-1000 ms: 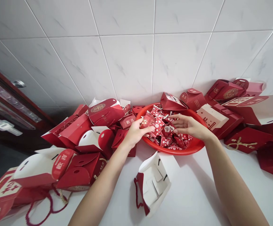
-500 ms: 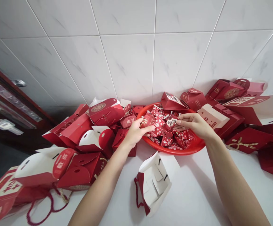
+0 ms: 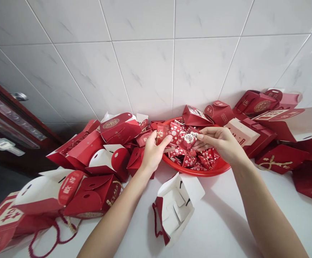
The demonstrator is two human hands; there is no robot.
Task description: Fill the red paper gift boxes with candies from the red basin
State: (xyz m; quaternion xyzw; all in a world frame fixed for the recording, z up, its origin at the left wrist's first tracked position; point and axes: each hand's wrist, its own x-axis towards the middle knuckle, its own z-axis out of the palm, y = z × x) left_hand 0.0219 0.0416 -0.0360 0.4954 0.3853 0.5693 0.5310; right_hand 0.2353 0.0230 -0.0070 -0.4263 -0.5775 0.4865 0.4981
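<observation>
Over the red basket [image 3: 199,173] full of wrapped candies [image 3: 189,161], my left hand [image 3: 156,148] holds several red candy packets [image 3: 174,132] between thumb and fingers. My right hand [image 3: 220,141] pinches a dark red packet with a white label [image 3: 190,138], close beside the packets in my left hand. In front of the basket, an open box [image 3: 177,208] with a white inside and a dark red cord lies on the white table. Its inside shows nothing but folded flaps.
Red gift boxes [image 3: 91,195] crowd the left side, some with flaps open. More boxes [image 3: 282,157] are piled at the right, and a few stand behind the basket. A tiled wall [image 3: 145,71] rises behind. Keys [image 3: 6,145] hang on a dark cabinet at far left.
Both hands have lifted the packets slightly, and the right hand's white-labelled packet has come nearer to the left hand. The view has shifted a little.
</observation>
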